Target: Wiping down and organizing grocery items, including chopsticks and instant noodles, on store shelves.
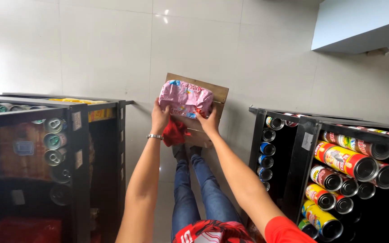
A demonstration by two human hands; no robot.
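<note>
Both my hands hold a pink plastic packet [185, 97] in front of me, above a wooden crate [216, 93]. My left hand [159, 116] grips the packet's left end and wears a metal wristband; a red cloth [174, 132] hangs under that hand. At the packet's right end is my right hand [209, 121], fingers curled around its lower corner. The crate sits on the tiled floor just past my feet, and the packet hides most of it.
A black metal shelf rack [79, 135] with cans lying on their sides stands at the left. Another black rack [300, 162] at the right holds several red, yellow and blue cans. My legs in blue jeans [194, 193] stand on white floor tiles between them.
</note>
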